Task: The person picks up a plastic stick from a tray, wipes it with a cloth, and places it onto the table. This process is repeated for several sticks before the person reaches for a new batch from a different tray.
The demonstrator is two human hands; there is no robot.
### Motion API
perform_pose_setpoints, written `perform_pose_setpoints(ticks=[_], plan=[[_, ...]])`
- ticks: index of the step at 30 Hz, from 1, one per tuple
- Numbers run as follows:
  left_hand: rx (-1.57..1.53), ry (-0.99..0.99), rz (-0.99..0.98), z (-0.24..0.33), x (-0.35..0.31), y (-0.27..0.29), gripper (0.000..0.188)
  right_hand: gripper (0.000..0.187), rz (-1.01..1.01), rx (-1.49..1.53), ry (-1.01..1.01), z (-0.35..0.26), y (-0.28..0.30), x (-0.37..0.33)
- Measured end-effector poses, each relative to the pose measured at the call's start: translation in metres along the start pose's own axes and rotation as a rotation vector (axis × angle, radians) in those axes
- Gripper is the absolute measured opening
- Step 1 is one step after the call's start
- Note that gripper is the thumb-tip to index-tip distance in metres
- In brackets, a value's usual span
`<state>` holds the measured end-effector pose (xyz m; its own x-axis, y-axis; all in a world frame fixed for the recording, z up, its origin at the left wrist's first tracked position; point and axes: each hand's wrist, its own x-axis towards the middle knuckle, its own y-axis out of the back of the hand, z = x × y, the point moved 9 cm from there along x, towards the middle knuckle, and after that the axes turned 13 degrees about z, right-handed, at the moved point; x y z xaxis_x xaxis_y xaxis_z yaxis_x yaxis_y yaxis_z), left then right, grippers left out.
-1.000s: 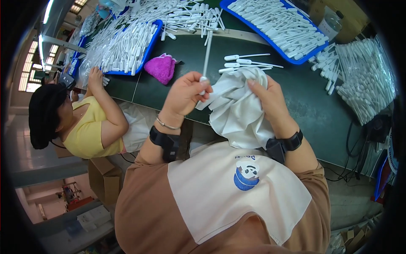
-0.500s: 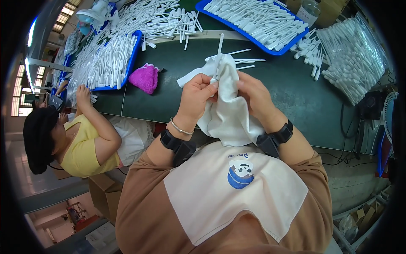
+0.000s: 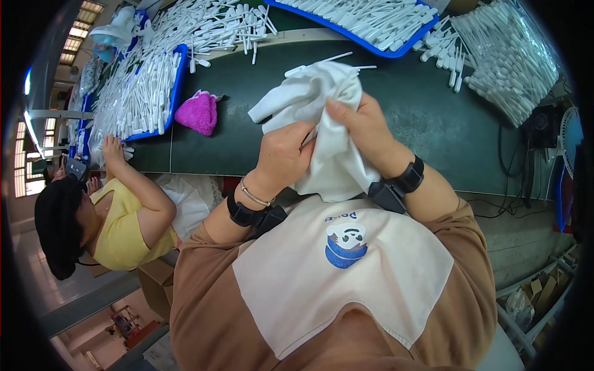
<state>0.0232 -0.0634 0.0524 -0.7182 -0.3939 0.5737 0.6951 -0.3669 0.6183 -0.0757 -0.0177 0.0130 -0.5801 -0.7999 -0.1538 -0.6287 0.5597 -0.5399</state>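
Note:
A white cloth (image 3: 339, 167) hangs bunched between my two hands above the green table (image 3: 247, 80). My left hand (image 3: 286, 151) is closed, its fingers pressed into the cloth's left side. With its thumb laid across the front, my right hand (image 3: 366, 133) grips the upper right part of the cloth. Whether a stick lies inside the folds cannot be seen. Just beyond the cloth are a few white plastic sticks (image 3: 337, 57), partly covered by it.
Blue trays full of white sticks stand left (image 3: 178, 86) and far right (image 3: 346, 32), with a loose stick heap (image 3: 216, 28) between. A pink-purple cloth (image 3: 198, 114) lies left. At right are a clear bag of sticks (image 3: 510, 65) and a fan (image 3: 570, 139). A co-worker's hand (image 3: 113, 151) works at left.
The upright stick in my left hand is no longer visible. My right hand has brought the cloth over, its thumb now across the front. The view has shifted slightly.

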Motion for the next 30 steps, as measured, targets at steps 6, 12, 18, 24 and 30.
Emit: perform_pose_setpoints(ticks=[6,12,18,24,30], plan=[[-0.743,0.798,-0.11,-0.049,-0.036,-0.022,0.011,0.027,0.021,0.051,-0.037,-0.01,0.012,0.005],[-1.3,1.294,-0.261,-0.041,-0.05,-0.047,0.02,0.029,-0.313,-0.268,-0.032,0.01,-0.02,-0.014],[-1.52,1.211,-0.592,-0.023,-0.07,-0.05,0.031,0.029,-0.107,0.039,-0.084,-0.02,0.0,-0.009],[-1.491,1.152,-0.44,-0.031,-0.06,-0.045,0.035,0.028,-0.169,-0.075,-0.116,-0.003,-0.009,-0.01],[-0.826,1.062,-0.373,-0.037,-0.037,-0.043,0.028,0.026,-0.261,-0.206,-0.018,0.017,-0.018,-0.013]])
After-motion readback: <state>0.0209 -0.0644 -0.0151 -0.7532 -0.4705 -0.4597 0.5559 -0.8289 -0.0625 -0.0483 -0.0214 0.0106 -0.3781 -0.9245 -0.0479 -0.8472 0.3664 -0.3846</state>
